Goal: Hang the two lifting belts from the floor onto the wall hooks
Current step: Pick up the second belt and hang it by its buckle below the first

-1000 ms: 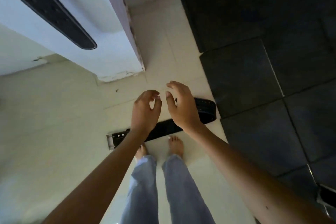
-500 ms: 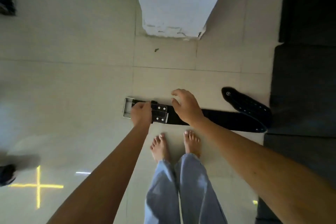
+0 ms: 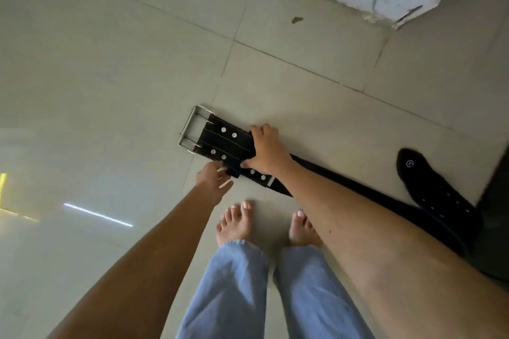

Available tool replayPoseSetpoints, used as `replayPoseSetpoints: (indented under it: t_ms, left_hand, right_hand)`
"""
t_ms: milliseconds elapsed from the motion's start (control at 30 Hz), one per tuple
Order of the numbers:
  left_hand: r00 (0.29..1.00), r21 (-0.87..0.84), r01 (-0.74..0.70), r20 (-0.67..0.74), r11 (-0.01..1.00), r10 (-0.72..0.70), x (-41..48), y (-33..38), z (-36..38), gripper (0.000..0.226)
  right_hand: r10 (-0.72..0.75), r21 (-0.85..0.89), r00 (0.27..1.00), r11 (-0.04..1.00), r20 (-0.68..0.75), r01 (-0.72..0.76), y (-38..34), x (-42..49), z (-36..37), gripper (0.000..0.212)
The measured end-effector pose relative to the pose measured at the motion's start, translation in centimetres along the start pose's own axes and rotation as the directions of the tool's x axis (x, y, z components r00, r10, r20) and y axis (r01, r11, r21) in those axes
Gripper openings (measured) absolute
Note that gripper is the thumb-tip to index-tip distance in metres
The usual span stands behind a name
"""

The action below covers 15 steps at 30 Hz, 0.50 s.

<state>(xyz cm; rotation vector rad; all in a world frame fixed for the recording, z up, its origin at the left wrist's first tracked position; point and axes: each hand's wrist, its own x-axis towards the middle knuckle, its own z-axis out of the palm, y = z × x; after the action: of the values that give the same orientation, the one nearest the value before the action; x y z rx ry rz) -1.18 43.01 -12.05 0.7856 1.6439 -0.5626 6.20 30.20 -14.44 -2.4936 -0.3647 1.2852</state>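
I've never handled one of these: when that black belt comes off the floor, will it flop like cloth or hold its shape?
Probably fairly stiff: the belt is broad, stitched and riveted, and its far end curls in a firm loop. The metal buckle likely makes that end heavier, so it may dangle. The right hand grips beside it.

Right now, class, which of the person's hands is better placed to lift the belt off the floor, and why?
The right hand. It lies across the belt just behind the buckle, fingers curled over the far edge. The left hand only touches the near edge with its fingertips.
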Motion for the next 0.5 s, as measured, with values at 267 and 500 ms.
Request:
replayPoseSetpoints:
  t_ms: [267, 500]
  left_hand:
    - [0.979, 0.123, -0.18, 0.121, 0.976, 0.165, 0.7, 1.6, 0.1, 0.029]
    - [0.901, 0.105, -0.405, 0.213, 0.908, 0.377, -5.1, 3.0, 0.6, 0.011]
  right_hand:
    - [-0.083, -0.387, 0.995, 0.92, -0.048, 0.058, -1.3, -1.2, 3.9, 0.137]
    - [0.01, 0.309, 0.987, 0.95, -0.163, 0.041, -2.5, -3.2, -0.4, 0.053]
